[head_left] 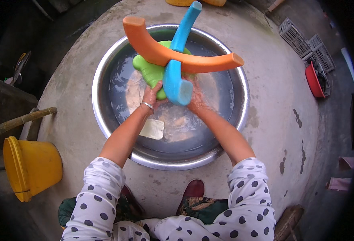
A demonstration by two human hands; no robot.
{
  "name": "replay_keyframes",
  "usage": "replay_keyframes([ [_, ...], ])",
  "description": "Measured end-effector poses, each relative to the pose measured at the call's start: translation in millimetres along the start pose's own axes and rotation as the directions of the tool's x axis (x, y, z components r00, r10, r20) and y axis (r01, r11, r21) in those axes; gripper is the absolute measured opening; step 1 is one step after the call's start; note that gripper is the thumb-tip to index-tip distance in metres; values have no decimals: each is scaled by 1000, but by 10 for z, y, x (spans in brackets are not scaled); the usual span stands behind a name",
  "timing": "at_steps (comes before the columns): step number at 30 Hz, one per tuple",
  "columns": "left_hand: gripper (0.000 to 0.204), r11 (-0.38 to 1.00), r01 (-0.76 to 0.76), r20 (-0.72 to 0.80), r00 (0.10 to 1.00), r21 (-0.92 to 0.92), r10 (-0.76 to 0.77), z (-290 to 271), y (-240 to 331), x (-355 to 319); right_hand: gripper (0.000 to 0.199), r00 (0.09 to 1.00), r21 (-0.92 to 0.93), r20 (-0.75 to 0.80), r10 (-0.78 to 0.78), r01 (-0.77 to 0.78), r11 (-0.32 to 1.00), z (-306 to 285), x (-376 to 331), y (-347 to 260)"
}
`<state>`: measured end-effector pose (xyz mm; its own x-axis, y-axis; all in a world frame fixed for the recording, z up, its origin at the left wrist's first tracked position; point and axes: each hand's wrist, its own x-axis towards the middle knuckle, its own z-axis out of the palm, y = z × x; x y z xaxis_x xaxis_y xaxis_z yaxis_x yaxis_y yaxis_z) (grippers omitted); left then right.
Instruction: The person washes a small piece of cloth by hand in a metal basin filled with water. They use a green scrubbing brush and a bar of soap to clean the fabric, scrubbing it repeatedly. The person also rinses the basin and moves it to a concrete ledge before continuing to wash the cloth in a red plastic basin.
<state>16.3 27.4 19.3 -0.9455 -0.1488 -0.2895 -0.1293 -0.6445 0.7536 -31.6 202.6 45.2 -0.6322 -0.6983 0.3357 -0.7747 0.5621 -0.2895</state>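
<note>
A child's plastic stool, with crossed orange and blue legs (148, 44) and a green scalloped seat (149, 72), is turned legs-up over a wide metal basin (98, 96) of water. My left hand (150, 96), with a bracelet at its wrist, is closed on the near edge of the green seat, thumb on top. On the other side, my right hand (196, 96) is wet and reaches down beside the blue leg. That leg and splashing water hide most of its fingers. A pale rectangular piece (153, 129), perhaps a cloth or sponge, lies in the water near my left forearm.
To the left, a yellow bucket (36, 166) lies tipped, below a bamboo pole (20, 123). A red basin (314, 80) and grey plastic crates (295, 38) stand at the far right. Beneath the metal basin is concrete floor (273, 120); my dark red shoes (194, 188) are close to its near rim.
</note>
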Motion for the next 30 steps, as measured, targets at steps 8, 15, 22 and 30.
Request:
replay_keyframes([
  [8, 37, 975, 188, -60, 979, -116, -196, -12, 33, -30, 57, 989, -182, -82, -122, 106, 978, 183, 91, 45],
  [15, 46, 982, 190, 54, 980, 7, -190, -100, -50, 7, 48, 994, -347, 54, 91, -67, 935, 24, 84, -117],
  [22, 33, 1000, -1, -276, 961, 10, 4, -245, 4, 28, 35, 980, 32, 22, 196, -196, 980, 35, -240, 461],
  [30, 49, 979, 122, -294, 941, -161, -165, -310, 270, 73, 40, 765, 933, 348, 542, -342, -115, 117, 31, 606],
])
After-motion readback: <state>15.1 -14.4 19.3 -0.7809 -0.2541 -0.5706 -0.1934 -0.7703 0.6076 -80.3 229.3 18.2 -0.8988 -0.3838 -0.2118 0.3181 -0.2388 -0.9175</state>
